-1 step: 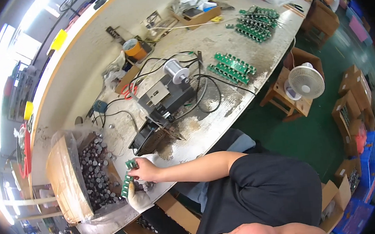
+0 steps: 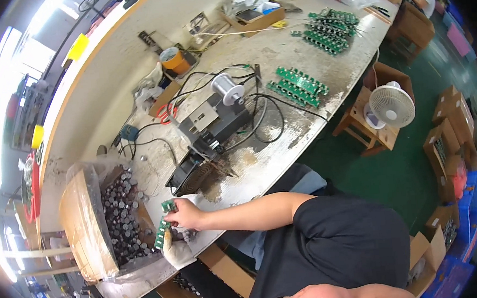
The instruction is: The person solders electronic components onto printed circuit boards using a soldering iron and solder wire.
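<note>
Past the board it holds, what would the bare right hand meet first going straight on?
Beyond the circuit board, the right hand would likely meet the near side of the box of small round parts, though depth is unclear.

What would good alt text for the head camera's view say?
A person's bare right hand and white-gloved left hand hold a narrow green circuit board at a worn workbench, beside a plastic-lined cardboard box of small round components. Farther along are a silvery spool on a dark grey machine and more green circuit boards.
</note>
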Available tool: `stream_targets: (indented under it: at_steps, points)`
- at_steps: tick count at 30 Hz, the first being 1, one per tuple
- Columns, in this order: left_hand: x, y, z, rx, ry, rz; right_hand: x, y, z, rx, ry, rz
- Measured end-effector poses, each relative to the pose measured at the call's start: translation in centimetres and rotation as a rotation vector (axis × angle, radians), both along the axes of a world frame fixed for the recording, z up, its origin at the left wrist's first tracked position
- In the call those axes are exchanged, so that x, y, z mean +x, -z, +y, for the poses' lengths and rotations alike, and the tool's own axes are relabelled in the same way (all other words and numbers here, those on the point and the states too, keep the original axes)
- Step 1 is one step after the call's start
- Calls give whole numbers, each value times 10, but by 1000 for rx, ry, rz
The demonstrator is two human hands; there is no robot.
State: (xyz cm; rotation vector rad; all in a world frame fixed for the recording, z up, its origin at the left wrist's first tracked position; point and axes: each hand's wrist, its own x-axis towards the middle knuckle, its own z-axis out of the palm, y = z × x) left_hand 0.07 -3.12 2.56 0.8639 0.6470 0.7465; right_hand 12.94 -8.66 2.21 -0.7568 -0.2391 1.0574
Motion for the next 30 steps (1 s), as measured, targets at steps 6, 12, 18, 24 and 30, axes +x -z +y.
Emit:
stream_targets:
  at_steps: [6, 12, 18, 24, 30]
  points:
    - [22, -8, -7, -27, -19, -34, 8, 2, 2, -20, -94, 283]
    - [10, -13, -7, 105, -25, -12, 1, 4, 1, -18, -2, 24]
    - [4, -21, -11, -16, -60, 105, 3, 13, -6, 16, -42, 54]
    - [12, -14, -15, 76, -96, 33, -3, -1, -9, -1, -29, 29]
    - [1, -33, -22, 89, -145, 156, -9, 14, -2, 65, 73, -73]
